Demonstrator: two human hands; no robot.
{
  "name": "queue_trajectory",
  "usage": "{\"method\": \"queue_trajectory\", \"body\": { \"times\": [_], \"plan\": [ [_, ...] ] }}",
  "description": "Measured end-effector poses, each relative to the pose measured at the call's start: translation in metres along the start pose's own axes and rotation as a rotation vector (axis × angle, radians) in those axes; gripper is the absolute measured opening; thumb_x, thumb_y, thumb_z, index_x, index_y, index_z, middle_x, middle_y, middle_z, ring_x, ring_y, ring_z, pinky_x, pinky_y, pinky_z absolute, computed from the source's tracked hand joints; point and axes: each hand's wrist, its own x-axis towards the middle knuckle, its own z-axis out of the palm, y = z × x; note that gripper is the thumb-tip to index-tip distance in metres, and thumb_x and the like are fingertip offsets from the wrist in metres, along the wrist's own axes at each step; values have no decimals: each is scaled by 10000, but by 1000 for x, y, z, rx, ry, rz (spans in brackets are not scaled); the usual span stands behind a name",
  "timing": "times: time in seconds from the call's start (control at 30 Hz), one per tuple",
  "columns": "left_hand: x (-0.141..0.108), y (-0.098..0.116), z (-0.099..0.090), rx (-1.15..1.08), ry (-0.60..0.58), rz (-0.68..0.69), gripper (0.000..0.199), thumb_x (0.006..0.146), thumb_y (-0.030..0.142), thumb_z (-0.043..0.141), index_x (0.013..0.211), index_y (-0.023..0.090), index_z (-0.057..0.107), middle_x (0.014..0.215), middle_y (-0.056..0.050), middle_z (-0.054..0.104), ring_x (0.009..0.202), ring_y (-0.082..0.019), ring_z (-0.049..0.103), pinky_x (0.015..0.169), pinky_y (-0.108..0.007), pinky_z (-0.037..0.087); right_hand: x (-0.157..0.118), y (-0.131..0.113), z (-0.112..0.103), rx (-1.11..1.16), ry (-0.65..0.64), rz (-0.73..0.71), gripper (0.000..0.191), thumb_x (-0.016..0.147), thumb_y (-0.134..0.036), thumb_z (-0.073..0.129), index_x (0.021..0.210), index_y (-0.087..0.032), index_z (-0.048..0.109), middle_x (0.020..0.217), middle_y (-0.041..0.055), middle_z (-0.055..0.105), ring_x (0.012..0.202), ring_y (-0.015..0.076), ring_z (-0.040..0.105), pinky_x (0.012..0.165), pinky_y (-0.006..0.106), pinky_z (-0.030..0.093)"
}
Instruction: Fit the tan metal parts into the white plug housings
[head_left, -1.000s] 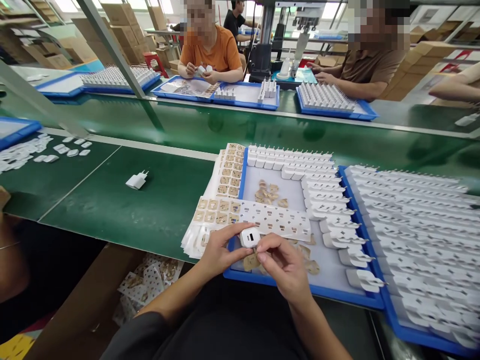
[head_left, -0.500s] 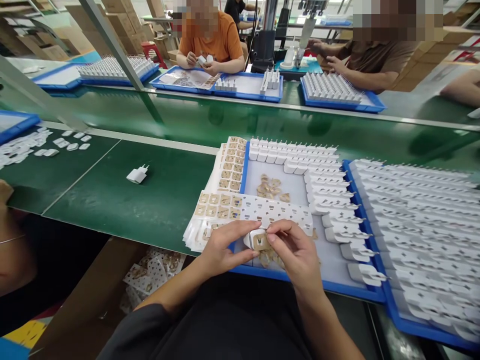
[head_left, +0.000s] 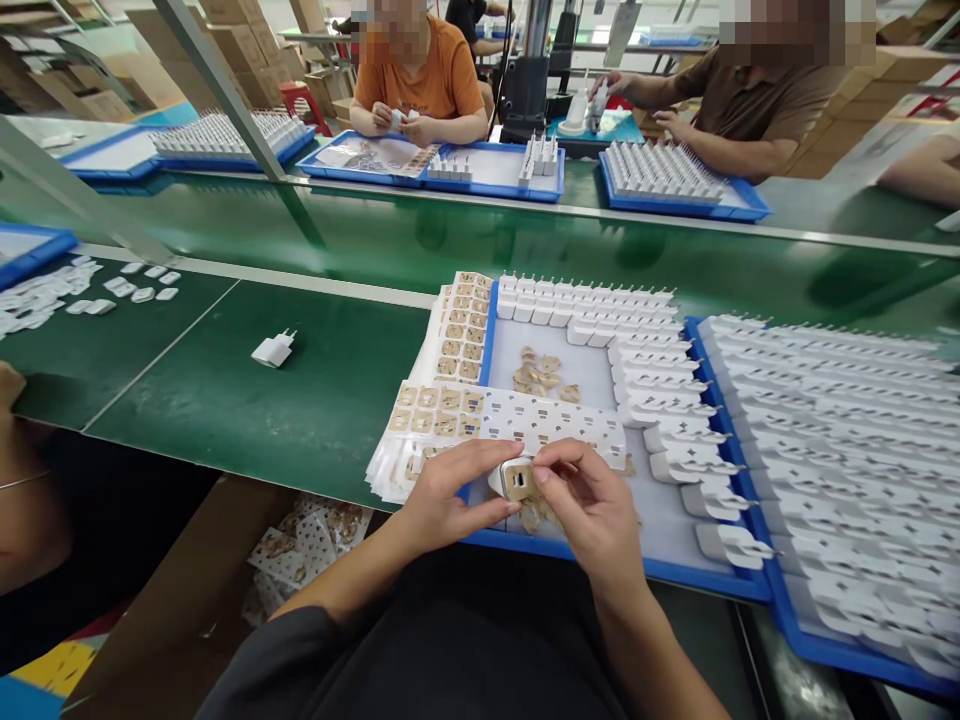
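Note:
My left hand [head_left: 442,495] grips a white charger plug [head_left: 496,484] between thumb and fingers, its flat end turned up toward me. A tan sticker [head_left: 517,482] with a dark slot in its middle lies against that end. My right hand [head_left: 600,510] is closed at the sticker's right edge, thumb and forefinger pinching it. Beneath both hands is a blue-rimmed tray [head_left: 555,548], where white charger plugs [head_left: 652,385] stand in rows along the back and right. Sticker sheets [head_left: 435,408] are stacked at its left, the top one reaching over the tray.
Loose tan paper pieces [head_left: 538,372] lie in the tray. A fuller tray of chargers [head_left: 832,460] adjoins on the right. One charger [head_left: 274,348] sits on the green bench [head_left: 330,400]. Co-workers sit across the line; another person's arm [head_left: 30,510] is at left.
My hands and the charger stay nearly in place; the sticker's slot shows slightly darker. Across the line, one co-worker's hand has moved to a fixture on the turquoise mat.

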Motion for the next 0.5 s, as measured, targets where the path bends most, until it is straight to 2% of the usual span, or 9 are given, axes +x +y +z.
{"method": "queue_trajectory", "body": {
  "times": [0.33,0.5],
  "plan": [
    [2,3,-1,29,10,19,461,907,324,712,1339,199,610,1206,-136,744,1108,-247,729,964,-370,609,0,-6,6,-175,40,-76,48,925,-206,662,888,-235,651,783,-19,655,701,134,640,657,263,534],
    [2,1,0,31,20,50,456,913,335,710,1332,186,613,1200,-148,744,1118,-247,724,965,-378,610,1,-5,10,-402,120,-247,74,903,-167,680,920,-230,645,779,-12,625,663,132,593,620,271,528]
  ]
}}
